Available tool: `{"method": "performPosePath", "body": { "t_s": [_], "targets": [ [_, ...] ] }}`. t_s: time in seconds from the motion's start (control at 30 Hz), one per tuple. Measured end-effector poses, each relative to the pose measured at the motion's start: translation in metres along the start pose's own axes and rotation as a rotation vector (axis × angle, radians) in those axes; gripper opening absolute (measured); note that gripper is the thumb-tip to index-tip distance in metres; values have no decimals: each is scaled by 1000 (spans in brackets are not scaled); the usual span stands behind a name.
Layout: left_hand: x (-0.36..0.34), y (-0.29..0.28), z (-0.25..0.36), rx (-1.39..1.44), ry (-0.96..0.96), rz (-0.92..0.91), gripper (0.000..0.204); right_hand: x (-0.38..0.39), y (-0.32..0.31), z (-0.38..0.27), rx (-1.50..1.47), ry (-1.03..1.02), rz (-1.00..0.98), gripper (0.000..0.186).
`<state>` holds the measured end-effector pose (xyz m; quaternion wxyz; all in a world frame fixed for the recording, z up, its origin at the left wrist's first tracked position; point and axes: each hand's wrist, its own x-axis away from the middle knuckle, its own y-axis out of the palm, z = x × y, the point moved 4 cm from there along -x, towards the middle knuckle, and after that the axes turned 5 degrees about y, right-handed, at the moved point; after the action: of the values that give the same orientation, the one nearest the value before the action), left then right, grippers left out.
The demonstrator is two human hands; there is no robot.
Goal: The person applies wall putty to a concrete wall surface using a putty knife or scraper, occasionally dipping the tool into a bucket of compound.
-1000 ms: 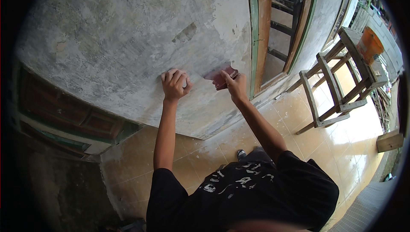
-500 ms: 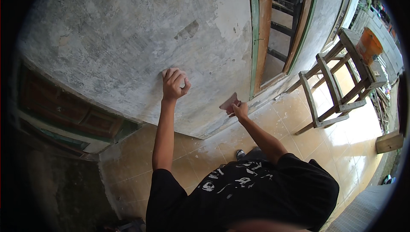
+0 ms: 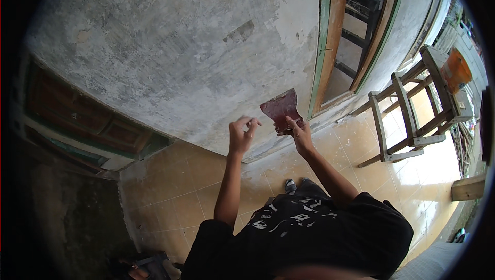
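Note:
My right hand grips a dark red putty spreader by its narrow end. Pale residue marks the spreader's face, and its broad edge points up toward the wall. To the left of it is my left hand, its fingers curled in and the fingertips a little blurred. Whatever those fingers hold, if anything, does not show. Both hands are in front of the lower part of a grey, patchily plastered wall, close to its bottom corner.
A green and brown window frame borders the wall on the right. Beyond it, a wooden step stand carries an orange bucket. Tan floor tiles lie below. A dark recess with wooden panels is at the left.
My left hand has come off the wall and moved right and down, toward the spreader. My right hand has raised the spreader and turned its broad face into view. The view has shifted slightly.

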<state>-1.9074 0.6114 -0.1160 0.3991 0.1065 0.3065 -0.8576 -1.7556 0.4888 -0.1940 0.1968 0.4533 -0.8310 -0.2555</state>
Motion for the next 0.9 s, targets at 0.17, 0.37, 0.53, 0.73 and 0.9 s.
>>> {"method": "performPosePath", "body": {
  "t_s": [0.17,0.37,0.53,0.73,0.9],
  "targets": [
    [25,47,13,52,-270,-97,47,14,9,-6,863,-487,133,24],
    [44,71,19,186,-278,74,33,35,23,-3,967,-466,46,60],
    [67,69,-2,77,-407,127,29,39,17,-4,1108,-498,-129,73],
    [88,68,-14,338,-433,315,29,27,-4,35,-75,317,-187,57],
    [87,67,-5,175,-229,433,24,28,14,54,-317,518,-201,17]
  ]
}}
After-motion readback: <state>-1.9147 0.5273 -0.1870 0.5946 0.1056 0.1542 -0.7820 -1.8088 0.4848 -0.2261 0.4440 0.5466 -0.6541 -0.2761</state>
